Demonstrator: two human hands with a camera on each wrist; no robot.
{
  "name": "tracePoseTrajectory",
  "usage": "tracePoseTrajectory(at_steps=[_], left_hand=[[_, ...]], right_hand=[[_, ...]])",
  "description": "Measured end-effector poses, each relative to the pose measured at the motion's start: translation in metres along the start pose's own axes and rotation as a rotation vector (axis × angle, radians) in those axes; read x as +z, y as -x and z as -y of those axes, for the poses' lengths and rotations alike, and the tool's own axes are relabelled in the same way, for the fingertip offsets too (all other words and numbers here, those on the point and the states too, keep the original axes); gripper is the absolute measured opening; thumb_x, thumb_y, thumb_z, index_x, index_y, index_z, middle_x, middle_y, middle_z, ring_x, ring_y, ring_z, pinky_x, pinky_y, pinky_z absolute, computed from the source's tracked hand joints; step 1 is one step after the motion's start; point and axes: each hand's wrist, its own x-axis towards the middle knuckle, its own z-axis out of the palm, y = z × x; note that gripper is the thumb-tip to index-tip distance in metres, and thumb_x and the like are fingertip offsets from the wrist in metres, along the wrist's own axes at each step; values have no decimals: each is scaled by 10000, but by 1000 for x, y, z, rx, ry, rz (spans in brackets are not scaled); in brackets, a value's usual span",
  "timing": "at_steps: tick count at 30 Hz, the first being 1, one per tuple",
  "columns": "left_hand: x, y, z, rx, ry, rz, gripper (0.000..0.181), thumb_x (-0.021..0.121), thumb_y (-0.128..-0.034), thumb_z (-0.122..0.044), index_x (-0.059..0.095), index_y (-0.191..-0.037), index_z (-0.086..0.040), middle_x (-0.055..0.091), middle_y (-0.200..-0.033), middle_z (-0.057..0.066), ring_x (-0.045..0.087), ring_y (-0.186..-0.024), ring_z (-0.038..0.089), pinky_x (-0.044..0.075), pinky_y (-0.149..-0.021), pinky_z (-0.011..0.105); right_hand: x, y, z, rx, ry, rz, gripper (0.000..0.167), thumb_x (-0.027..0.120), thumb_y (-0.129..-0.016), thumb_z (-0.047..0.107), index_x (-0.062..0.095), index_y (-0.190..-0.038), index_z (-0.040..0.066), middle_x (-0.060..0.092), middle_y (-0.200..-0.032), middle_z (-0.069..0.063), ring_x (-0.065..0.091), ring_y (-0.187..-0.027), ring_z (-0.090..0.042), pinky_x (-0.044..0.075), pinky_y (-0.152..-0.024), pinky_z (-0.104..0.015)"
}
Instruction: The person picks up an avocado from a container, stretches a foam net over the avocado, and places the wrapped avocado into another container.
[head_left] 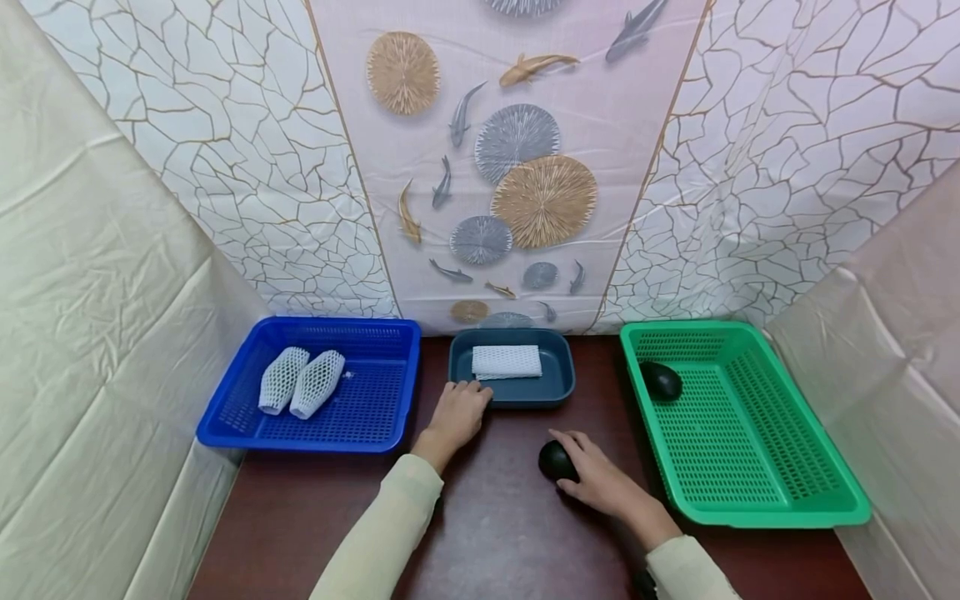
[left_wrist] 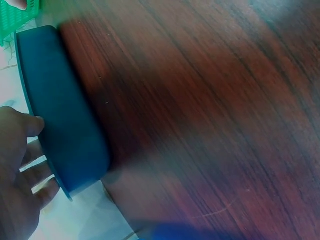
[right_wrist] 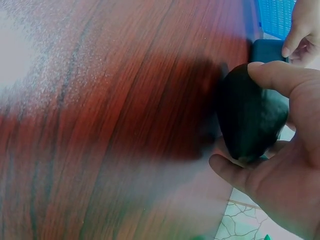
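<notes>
A dark avocado-like fruit is gripped between the thumb and fingers of my right hand, low over the table in front of the small teal tray. The right wrist view shows that hand around the fruit, its narrower end near the lower fingers. My left hand holds the tray's near left rim; in the left wrist view the thumb of this hand lies on the rim of the tray, fingers beyond it. A flat white foam net lies in the tray.
At the left, a blue basket holds two objects in white foam nets. A green basket at the right contains another dark fruit. Behind them hangs a patterned cloth, with plain cloth at both sides.
</notes>
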Motion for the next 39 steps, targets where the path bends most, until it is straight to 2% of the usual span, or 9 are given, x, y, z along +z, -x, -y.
tracePoseTrajectory(at_steps=[6, 11, 15, 18, 20, 24, 30, 39], left_hand=[[-4, -1, -6, -15, 22, 30, 154, 638, -1002, -174, 729, -1121, -142, 720, -1091, 73, 682, -996, 279, 537, -866, 456], [-10, -6, -8, -9, 16, -22, 157, 644, -987, -178, 727, -1111, -129, 704, -1054, 76, 674, -971, 273, 547, -822, 445], [-17, -15, -8, 10, 5, -72, 167, 663, -975, -182, 723, -1117, -116, 697, -1033, 75, 673, -963, 268, 554, -770, 429], [-22, -25, -6, 7, -2, -68, 170, 644, -988, -189, 711, -1122, -110, 696, -1042, 77, 673, -982, 270, 554, -758, 426], [-24, -33, -5, -3, -6, -48, 192, 634, -993, -192, 706, -1147, -103, 699, -1068, 86, 674, -1002, 277, 559, -772, 437], [-24, -48, -1, -31, -11, 34, 252, 621, -1010, -213, 683, -1222, -92, 697, -1154, 107, 668, -1068, 289, 570, -842, 461], [-19, -67, 7, -53, -6, 115, 318, 585, -1037, -231, 637, -1313, -81, 673, -1263, 129, 650, -1151, 299, 561, -930, 480], [-13, -82, 10, -78, -11, 248, 330, 554, -1053, -221, 616, -1354, -101, 657, -1291, 127, 644, -1152, 292, 555, -945, 471]], right_hand=[[-4, 5, 1, 39, 6, 8, 804, 791, -918, 265, 364, -1595, 186, 431, -1540, -189, 453, -1397, -428, 452, -1059, -611], [-11, 11, 1, 13, 5, -24, 756, 741, -955, 370, 369, -1592, 206, 436, -1542, -177, 455, -1392, -426, 452, -1055, -614], [-18, 14, 4, -37, 11, -71, 711, 702, -979, 397, 383, -1585, 204, 441, -1542, -159, 463, -1387, -407, 453, -1060, -601], [-25, 14, 9, -63, 9, -105, 698, 681, -992, 412, 385, -1587, 197, 432, -1555, -148, 455, -1398, -392, 451, -1065, -602], [-31, 12, 12, -78, 6, -128, 695, 663, -999, 435, 382, -1590, 201, 421, -1568, -135, 447, -1407, -377, 449, -1072, -602], [-41, 6, 19, -115, 12, -169, 693, 644, -1004, 462, 380, -1591, 204, 399, -1587, -127, 434, -1417, -365, 444, -1087, -593], [-56, -7, 29, -168, 79, -215, 713, 689, -990, 396, 386, -1586, 147, 371, -1616, -146, 404, -1451, -392, 431, -1109, -602], [-65, -22, 41, -193, 121, -209, 731, 688, -991, 389, 378, -1593, 112, 336, -1648, -174, 372, -1484, -419, 389, -1149, -603]])
